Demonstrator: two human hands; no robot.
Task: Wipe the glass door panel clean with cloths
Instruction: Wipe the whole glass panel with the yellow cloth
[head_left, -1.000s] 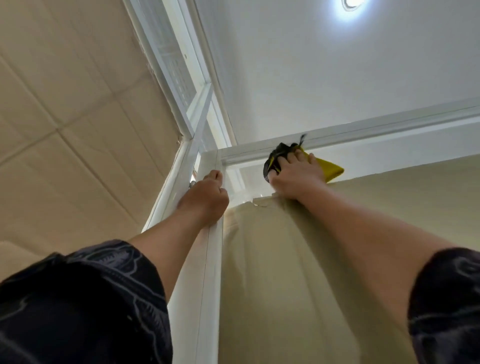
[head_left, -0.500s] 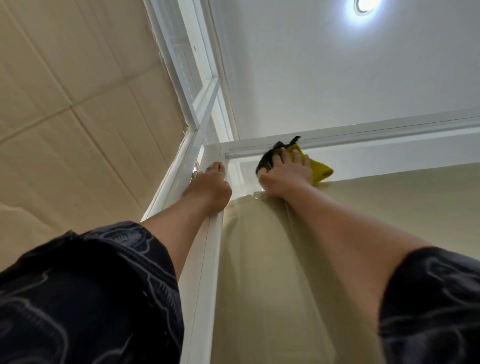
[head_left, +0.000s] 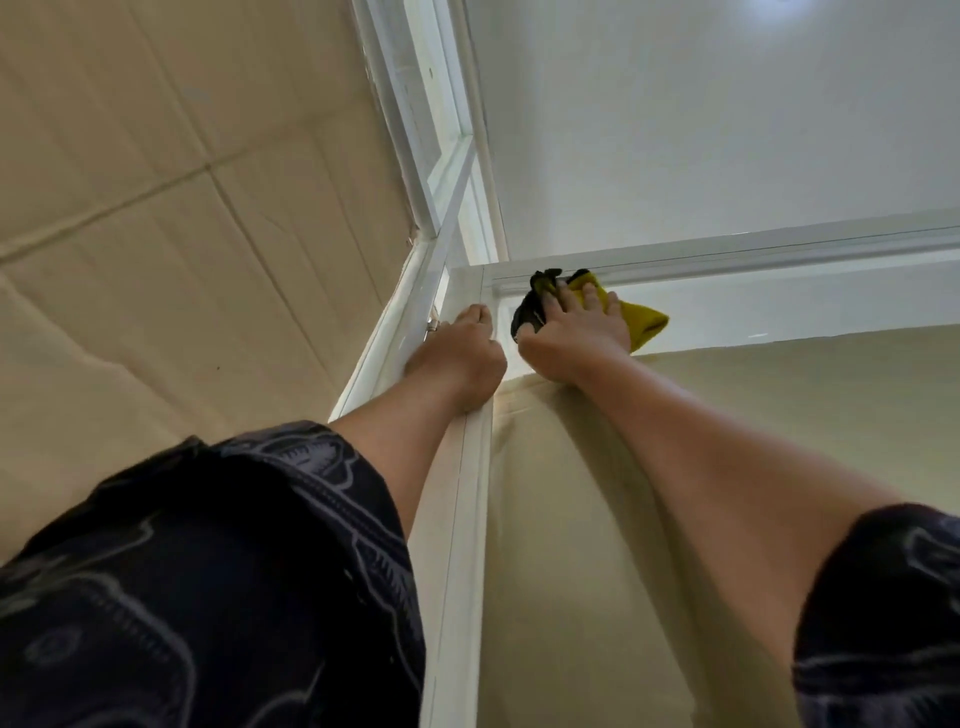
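1. Closest to me, my two dark patterned sleeves (head_left: 218, 587) fill the bottom corners, and both bare forearms reach up and away from them.
2. Between my arms runs the white upright of the door frame (head_left: 462, 545), with a beige curtain (head_left: 597, 519) hanging behind the glass to its right.
3. Further up, my left hand (head_left: 457, 364) curls around that white upright near its top; the fingers wrap over the edge, gripping the frame and nothing else.
4. Just beside it, apart by a narrow gap, my right hand (head_left: 576, 338) lies flat against the glass door panel (head_left: 779, 306), fingers spread and pointing up.
5. Under that palm I press a yellow cloth (head_left: 641, 319), which sticks out to the right of my fingers, and a black cloth (head_left: 530, 306), which bunches out to the left by my thumb; whether they are two cloths or one two-toned piece I cannot tell.
6. Both cloths sit in the top left corner of the glass, touching or nearly touching the white top rail (head_left: 727, 257) of the frame.
7. Left of the frame, a beige tiled wall (head_left: 156, 208) rises away.
8. Farthest off, the white ceiling (head_left: 701, 114) spreads above the rail, with a bright glow at its upper edge.
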